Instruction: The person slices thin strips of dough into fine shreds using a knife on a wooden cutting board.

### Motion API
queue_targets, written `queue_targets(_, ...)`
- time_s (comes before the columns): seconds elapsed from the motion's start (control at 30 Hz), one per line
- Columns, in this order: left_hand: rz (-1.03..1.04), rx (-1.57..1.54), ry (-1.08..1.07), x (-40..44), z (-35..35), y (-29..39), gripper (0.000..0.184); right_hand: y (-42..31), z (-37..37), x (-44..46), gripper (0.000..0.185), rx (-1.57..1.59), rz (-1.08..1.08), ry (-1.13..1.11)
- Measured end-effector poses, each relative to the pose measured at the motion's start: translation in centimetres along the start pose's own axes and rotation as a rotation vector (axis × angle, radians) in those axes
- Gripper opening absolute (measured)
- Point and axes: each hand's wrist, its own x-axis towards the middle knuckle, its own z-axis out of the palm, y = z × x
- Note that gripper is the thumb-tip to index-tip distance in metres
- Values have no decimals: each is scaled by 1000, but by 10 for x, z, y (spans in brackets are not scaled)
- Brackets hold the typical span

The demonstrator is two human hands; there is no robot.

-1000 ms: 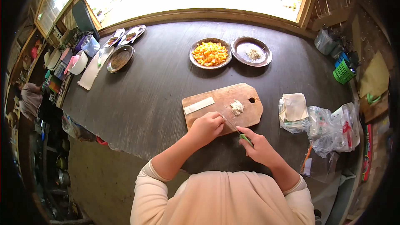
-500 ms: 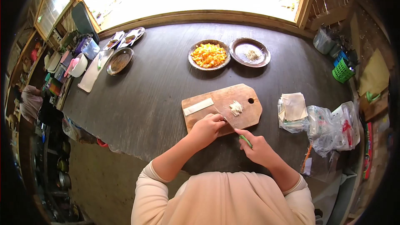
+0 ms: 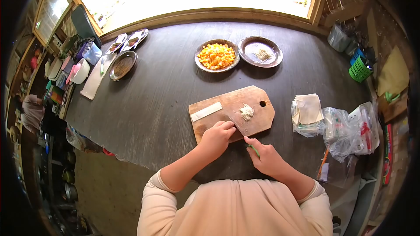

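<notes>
A wooden cutting board (image 3: 258, 124) lies at the near side of the table. My right hand (image 3: 266, 159) grips a knife (image 3: 253, 150) by its green handle, its thin blade slanting up and left over the board. Beside the blade, my left hand (image 3: 217, 137) presses its curled fingertips onto the board; whatever they hold is hidden beneath them. A small heap of thin pale strips (image 3: 246, 112) sits right of the blade. Farther left on the board rests a flat, pale rectangular piece (image 3: 206, 112).
Beyond the board stand a bowl of orange chopped pieces (image 3: 217, 57) and a plate (image 3: 272, 59) with a small pale pile. Plastic packages (image 3: 345, 133) lie right. A dark dish (image 3: 123, 66) and containers (image 3: 81, 72) are left. Another person (image 3: 33, 111) is at far left.
The knife has turned slightly in my right hand, its handle now pointing more toward me. My left hand stays by the blade. The whole view has shifted a little.
</notes>
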Motion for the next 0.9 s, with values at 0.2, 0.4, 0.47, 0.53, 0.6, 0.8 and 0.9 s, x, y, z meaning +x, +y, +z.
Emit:
queue_targets(0.2, 11, -18, 2, 0, -2, 0, 30, 2, -2, 2, 35, 12, 37, -3)
queue_targets(0.4, 23, -76, 20, 0, 1, -1, 30, 8, -2, 5, 36, 56, 11, 5)
queue_targets(0.47, 14, -66, 39, -1, 1, 1, 30, 12, -2, 5, 35, 61, 13, 2)
queue_targets(0.53, 8, -65, 39, -1, 1, 2, 30, 11, -8, 7, 35, 69, 39, -16)
queue_targets(0.6, 3, -62, 40, -1, 2, 3, 30, 9, -12, 7, 35, 77, 63, -35)
queue_targets(0.8, -22, -74, 34, -1, 0, 5, 30, 6, -15, 6, 34, 75, 59, -37)
queue_targets(0.9, -12, -29, 33, -2, 3, 3, 31, 6, -15, 5, 32, 76, 58, -43)
